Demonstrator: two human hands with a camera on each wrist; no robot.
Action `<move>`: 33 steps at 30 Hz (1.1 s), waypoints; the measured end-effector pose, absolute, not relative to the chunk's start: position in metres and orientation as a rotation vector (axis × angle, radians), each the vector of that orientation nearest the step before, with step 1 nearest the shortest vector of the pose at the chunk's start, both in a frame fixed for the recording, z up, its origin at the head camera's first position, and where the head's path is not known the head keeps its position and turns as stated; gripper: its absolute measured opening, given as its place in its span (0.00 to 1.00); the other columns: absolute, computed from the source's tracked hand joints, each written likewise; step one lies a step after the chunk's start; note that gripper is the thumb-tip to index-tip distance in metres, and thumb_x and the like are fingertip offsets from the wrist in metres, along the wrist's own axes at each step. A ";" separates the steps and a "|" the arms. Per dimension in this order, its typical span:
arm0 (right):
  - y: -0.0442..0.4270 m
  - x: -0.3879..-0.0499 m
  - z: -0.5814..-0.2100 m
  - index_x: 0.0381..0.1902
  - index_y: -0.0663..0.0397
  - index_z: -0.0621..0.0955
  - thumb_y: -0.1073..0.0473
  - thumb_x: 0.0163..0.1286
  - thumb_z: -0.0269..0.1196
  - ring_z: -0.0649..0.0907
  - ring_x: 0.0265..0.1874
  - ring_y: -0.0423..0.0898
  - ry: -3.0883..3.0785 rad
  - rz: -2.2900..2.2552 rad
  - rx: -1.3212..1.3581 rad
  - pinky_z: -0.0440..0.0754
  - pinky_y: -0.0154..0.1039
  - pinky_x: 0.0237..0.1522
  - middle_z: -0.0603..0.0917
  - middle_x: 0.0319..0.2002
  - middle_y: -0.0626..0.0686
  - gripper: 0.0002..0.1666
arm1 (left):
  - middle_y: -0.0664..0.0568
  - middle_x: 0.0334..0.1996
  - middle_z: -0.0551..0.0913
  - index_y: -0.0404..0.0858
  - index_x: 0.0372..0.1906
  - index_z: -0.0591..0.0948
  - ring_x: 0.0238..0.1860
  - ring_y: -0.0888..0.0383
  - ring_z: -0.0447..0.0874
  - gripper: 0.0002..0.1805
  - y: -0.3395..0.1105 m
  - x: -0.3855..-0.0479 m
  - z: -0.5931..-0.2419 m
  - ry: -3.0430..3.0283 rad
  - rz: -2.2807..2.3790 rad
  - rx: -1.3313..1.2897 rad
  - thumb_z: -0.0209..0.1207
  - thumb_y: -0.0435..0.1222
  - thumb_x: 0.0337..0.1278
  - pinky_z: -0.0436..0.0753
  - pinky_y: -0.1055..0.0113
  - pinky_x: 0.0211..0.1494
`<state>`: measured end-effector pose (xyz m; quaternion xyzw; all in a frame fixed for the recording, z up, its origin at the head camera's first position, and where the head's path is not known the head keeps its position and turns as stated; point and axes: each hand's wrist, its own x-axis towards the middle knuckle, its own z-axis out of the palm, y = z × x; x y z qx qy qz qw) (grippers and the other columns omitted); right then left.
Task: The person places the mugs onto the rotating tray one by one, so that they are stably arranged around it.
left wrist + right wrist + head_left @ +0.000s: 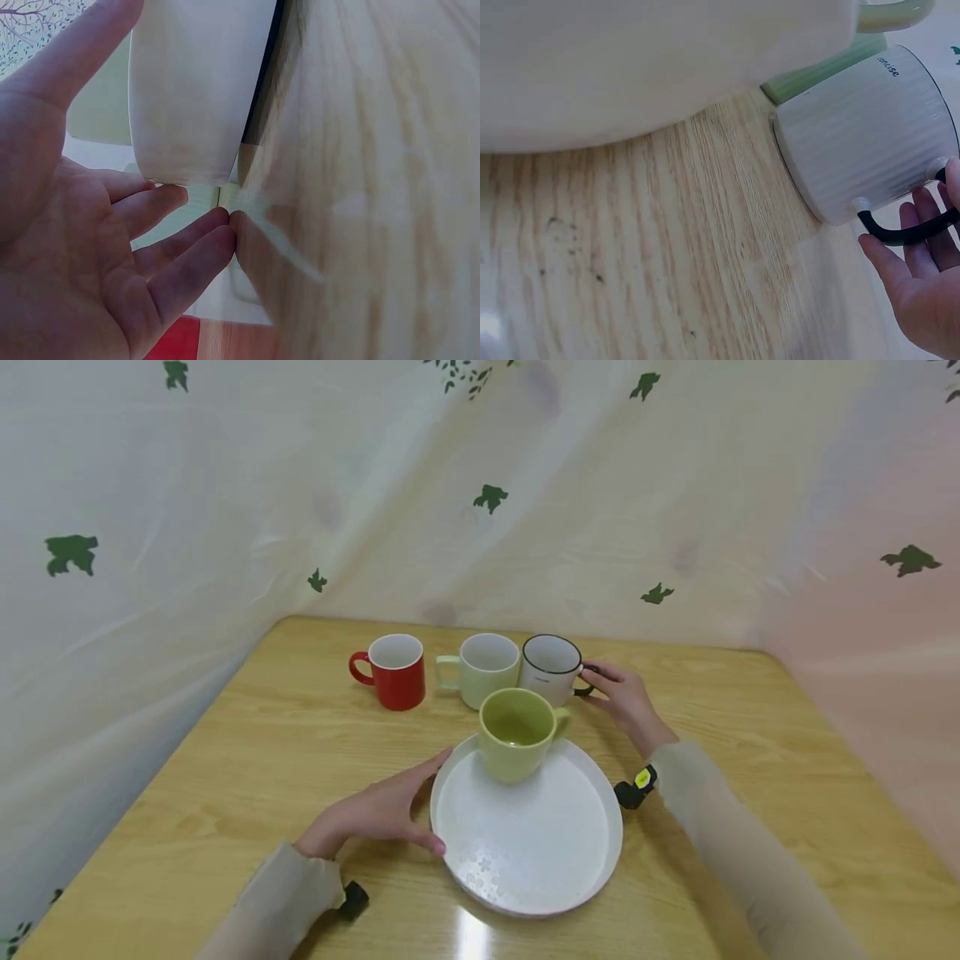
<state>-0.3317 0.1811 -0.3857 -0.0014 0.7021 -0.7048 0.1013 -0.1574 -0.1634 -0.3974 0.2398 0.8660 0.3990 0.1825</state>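
Observation:
My left hand touches the left side of a round white tray, thumb and fingers spread along its rim. In the left wrist view the fingertips rest by the tray's edge. A yellow-green mug stands on the tray's far part, handle to the right. Behind the tray, my right hand holds a white mug with a black rim by its black handle. The right wrist view shows the fingers around that handle. The mug stands upright, close beside a pale green mug.
A red mug with a white inside stands at the back left, handle to the left. All of this is on a light wooden table. A pale cloth with green bird shapes hangs behind the table.

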 end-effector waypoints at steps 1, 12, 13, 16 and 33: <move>0.183 -0.331 -0.386 0.53 0.51 0.80 0.60 0.70 0.60 0.75 0.53 0.38 2.050 -2.105 -0.003 0.79 0.44 0.62 0.79 0.43 0.37 0.14 | 0.44 0.78 0.49 0.36 0.77 0.45 0.78 0.44 0.48 0.66 -0.163 -0.158 -0.397 2.444 1.122 0.682 0.76 0.49 0.37 0.55 0.44 0.77; 0.192 -0.325 -0.384 0.36 0.37 0.84 0.61 0.69 0.61 0.78 0.47 0.36 2.019 -2.178 -0.001 0.86 0.31 0.44 0.82 0.40 0.36 0.09 | 0.44 0.78 0.49 0.37 0.77 0.45 0.78 0.45 0.48 0.66 -0.158 -0.159 -0.393 2.432 1.100 0.685 0.76 0.49 0.39 0.54 0.45 0.78; 0.193 -0.325 -0.383 0.36 0.37 0.85 0.60 0.69 0.61 0.78 0.47 0.36 2.031 -2.177 0.000 0.86 0.31 0.44 0.83 0.39 0.35 0.09 | 0.44 0.78 0.49 0.36 0.77 0.45 0.78 0.45 0.48 0.66 -0.158 -0.159 -0.392 2.432 1.099 0.689 0.76 0.49 0.39 0.55 0.44 0.78; 0.195 -0.322 -0.381 0.37 0.38 0.85 0.60 0.69 0.62 0.79 0.45 0.35 2.059 -2.176 -0.003 0.86 0.30 0.43 0.83 0.38 0.34 0.08 | 0.43 0.78 0.50 0.36 0.77 0.45 0.77 0.44 0.49 0.65 -0.158 -0.159 -0.392 2.440 1.094 0.689 0.76 0.49 0.39 0.55 0.44 0.77; 0.218 -0.284 -0.362 0.35 0.41 0.86 0.57 0.65 0.66 0.85 0.40 0.31 2.004 -2.319 0.067 0.86 0.29 0.39 0.87 0.36 0.37 0.03 | 0.44 0.78 0.48 0.37 0.77 0.44 0.78 0.44 0.47 0.67 -0.162 -0.155 -0.394 2.442 1.102 0.657 0.76 0.48 0.37 0.54 0.44 0.78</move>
